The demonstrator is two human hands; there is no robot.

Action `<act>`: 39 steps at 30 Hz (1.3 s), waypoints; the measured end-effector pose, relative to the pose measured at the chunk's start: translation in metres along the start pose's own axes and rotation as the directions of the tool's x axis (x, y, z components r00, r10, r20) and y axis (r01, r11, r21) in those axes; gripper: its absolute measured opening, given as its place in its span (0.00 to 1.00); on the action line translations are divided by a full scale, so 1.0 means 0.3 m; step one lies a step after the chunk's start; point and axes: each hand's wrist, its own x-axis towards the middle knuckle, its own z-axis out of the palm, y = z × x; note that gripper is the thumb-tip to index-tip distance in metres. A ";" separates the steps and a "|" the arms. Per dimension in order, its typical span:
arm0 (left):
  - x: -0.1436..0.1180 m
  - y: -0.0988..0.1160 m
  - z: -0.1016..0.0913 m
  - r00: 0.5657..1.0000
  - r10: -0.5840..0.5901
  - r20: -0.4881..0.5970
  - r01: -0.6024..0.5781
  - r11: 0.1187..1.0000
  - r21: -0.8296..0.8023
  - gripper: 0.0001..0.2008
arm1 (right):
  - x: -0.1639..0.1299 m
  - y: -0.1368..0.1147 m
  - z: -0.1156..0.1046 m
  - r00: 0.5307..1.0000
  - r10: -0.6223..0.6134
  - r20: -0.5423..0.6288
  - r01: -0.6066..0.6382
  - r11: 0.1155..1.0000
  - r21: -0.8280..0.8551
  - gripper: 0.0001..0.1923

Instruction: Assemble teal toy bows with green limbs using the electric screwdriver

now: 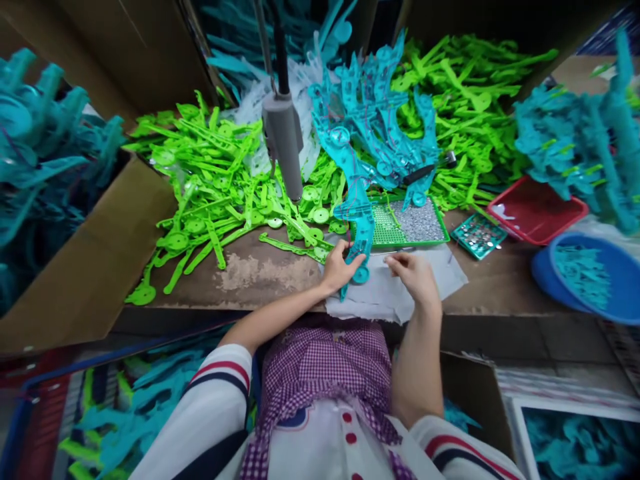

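My left hand (341, 268) is closed around the lower end of a long teal plastic part (361, 230), which stands tilted over the bench's front edge. Just to the right, the fingers of my right hand (409, 272) are pinched together above a pale cloth (385, 297); whatever is between the fingertips is too small to make out. Behind my hands lies a green mesh tray (384, 225) holding many tiny silvery pieces (423, 223). A grey hanging electric screwdriver (284, 143) points down to the left of the teal part.
Lime-green plastic parts (210, 177) are heaped at left and back. More teal parts (370, 100) pile up behind. On the right are a small tray of metal pieces (479, 235), a red tray (540, 217) and a blue basin (547, 273). A cardboard box (95, 260) stands left.
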 end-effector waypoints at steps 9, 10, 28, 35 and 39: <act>0.010 -0.003 0.025 1.000 -0.002 0.027 0.002 1.000 0.006 0.14 | -0.141 0.124 0.007 0.963 -0.237 -0.131 0.206 0.954 -0.216 0.15; 0.010 -0.004 0.026 1.000 -0.003 0.026 0.003 1.000 0.004 0.14 | -0.147 0.121 0.011 0.956 -0.259 -0.135 0.221 0.944 -0.243 0.14; 0.010 -0.003 0.021 0.999 0.034 0.040 -0.035 0.999 0.024 0.14 | 0.009 0.125 -0.064 0.961 -0.149 0.233 0.195 0.963 -0.186 0.18; 0.008 0.001 0.019 0.998 0.027 0.048 -0.027 1.000 0.005 0.14 | 0.001 0.073 -0.089 0.952 -0.134 0.276 0.177 0.974 -0.139 0.21; 0.006 0.007 0.018 0.998 0.033 0.050 -0.034 0.999 0.022 0.14 | -0.062 -0.051 -0.055 0.936 -0.351 -0.008 0.343 0.920 -0.190 0.17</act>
